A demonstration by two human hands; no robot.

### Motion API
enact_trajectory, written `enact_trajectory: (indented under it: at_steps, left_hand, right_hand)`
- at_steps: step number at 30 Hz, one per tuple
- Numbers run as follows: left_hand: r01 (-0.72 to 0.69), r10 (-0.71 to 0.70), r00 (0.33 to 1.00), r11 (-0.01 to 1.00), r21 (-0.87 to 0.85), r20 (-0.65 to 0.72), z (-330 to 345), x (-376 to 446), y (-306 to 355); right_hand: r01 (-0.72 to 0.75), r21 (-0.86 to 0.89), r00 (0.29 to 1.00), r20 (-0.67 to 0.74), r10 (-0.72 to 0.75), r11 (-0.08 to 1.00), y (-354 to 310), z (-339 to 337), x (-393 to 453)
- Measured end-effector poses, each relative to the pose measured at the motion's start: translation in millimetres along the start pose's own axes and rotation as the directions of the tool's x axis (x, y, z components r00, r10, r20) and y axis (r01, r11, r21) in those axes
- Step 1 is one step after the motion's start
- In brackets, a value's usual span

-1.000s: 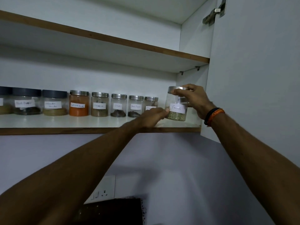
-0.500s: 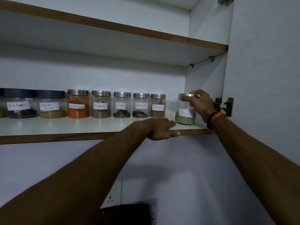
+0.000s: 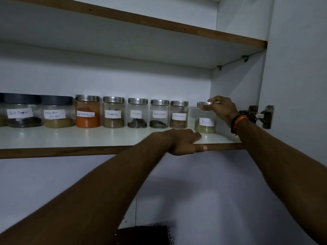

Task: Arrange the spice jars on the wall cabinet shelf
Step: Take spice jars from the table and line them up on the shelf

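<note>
At the shelf's right end, the upright Fennel jar (image 3: pixel 205 119) stands directly under the right hand (image 3: pixel 223 110), apparently pinching its lid; the left hand (image 3: pixel 184 141) rests flat nearby.

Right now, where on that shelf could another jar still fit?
Bare shelf runs along the front, ahead of the jar row, left of the left hand. A small gap separates the Fennel jar from the neighbouring Cinnamon jar. The back row is packed.
</note>
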State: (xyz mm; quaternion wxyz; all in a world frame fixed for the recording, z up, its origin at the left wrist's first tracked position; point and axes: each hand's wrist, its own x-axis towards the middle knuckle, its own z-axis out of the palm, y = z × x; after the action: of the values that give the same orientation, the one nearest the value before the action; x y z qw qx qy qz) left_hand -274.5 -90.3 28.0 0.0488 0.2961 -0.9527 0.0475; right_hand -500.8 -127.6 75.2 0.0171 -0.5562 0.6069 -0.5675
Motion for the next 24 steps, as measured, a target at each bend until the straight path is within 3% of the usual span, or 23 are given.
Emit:
enact_trajectory:
  at_steps: [11,24]
  left_hand:
    - [-0.007,0.004,0.999,0.996,-0.088,-0.032,-1,2,-1]
    - [-0.006,0.000,0.999,0.991,-0.131,-0.047,0,4,-3]
  right_hand:
    - [0.021,-0.087,0.999,-0.023,-0.023,0.996,16,12,28]
    - [-0.005,-0.051,0.998,-0.065,0.002,0.999,23,34,41]
